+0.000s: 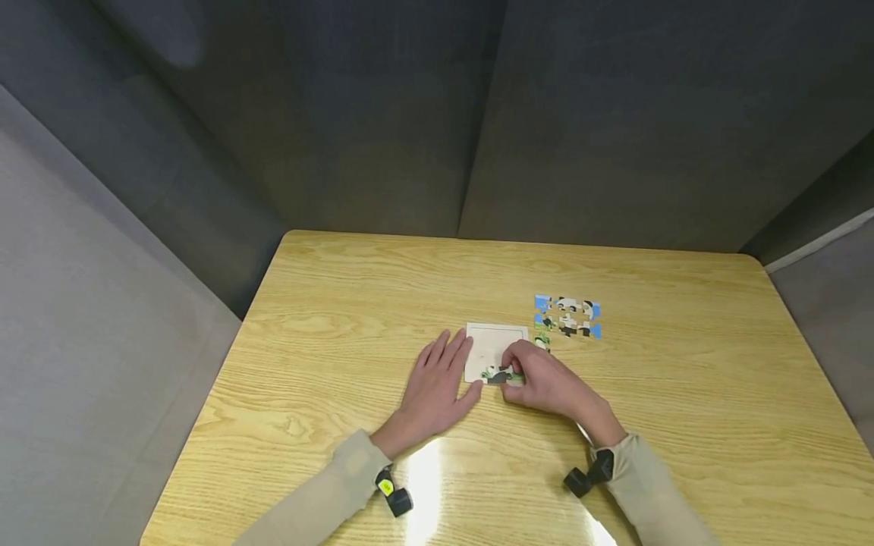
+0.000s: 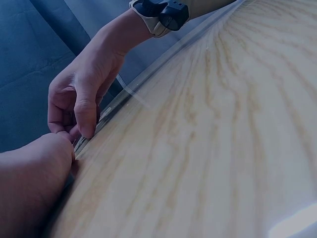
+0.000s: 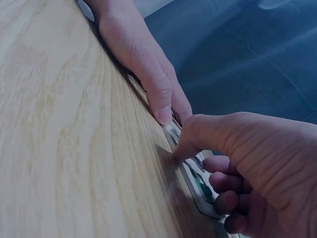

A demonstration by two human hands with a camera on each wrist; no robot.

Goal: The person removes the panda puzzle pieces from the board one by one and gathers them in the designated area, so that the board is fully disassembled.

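Observation:
A white puzzle tray [image 1: 495, 345] lies on the wooden table [image 1: 341, 303]. My left hand [image 1: 440, 379] rests flat on the table with straight fingers, its thumb and fingertips against the tray's left edge. My right hand [image 1: 536, 375] pinches a green, black and white puzzle piece [image 1: 501, 374] at the tray's bottom edge, with the fingers curled over it. In the right wrist view the right hand [image 3: 237, 163] presses its thumb down by the piece [image 3: 200, 184], with the left hand [image 3: 148, 69] just beyond. The left wrist view shows the right hand [image 2: 79, 106] from the side.
Several loose panda puzzle pieces [image 1: 567, 317] lie grouped just beyond and right of the tray, and one green piece [image 1: 542, 342] sits at its right edge. Dark padded walls close in the table on three sides. A bright glare patch [image 1: 423, 474] lies between my forearms.

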